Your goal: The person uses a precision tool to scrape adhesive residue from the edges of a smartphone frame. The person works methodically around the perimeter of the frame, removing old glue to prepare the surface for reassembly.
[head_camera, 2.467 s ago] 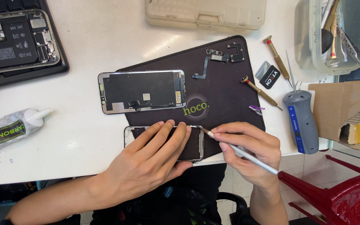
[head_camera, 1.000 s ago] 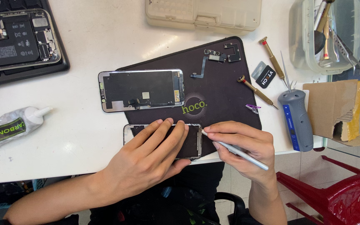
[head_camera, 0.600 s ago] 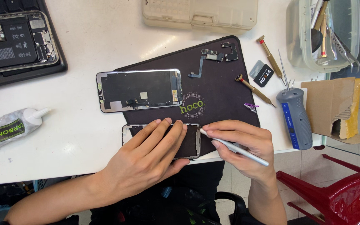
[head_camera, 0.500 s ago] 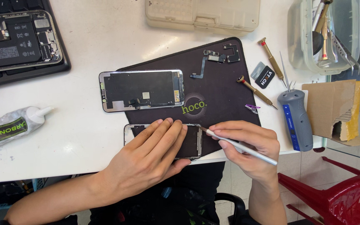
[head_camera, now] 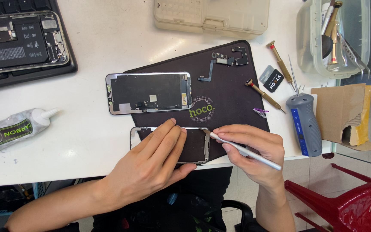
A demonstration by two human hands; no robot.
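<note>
Left hand (head_camera: 151, 165) lies flat, fingers spread, pinning the phone screen panel (head_camera: 196, 146) at lower centre; my right hand (head_camera: 254, 150) pinches a white stylus tool (head_camera: 245, 151), tip at the panel's upper right corner. I'd keep pressure steady and the tip shallow.

Left hand (head_camera: 151, 165) pins phone screen (head_camera: 196, 146); right hand (head_camera: 254, 152) scrapes with white tool (head_camera: 245, 151)

A dark phone screen panel (head_camera: 194, 146) with a metal rim lies flat at the desk's near edge. A slim white tool (head_camera: 245, 151) slants across, its tip at the panel's upper right corner.
</note>
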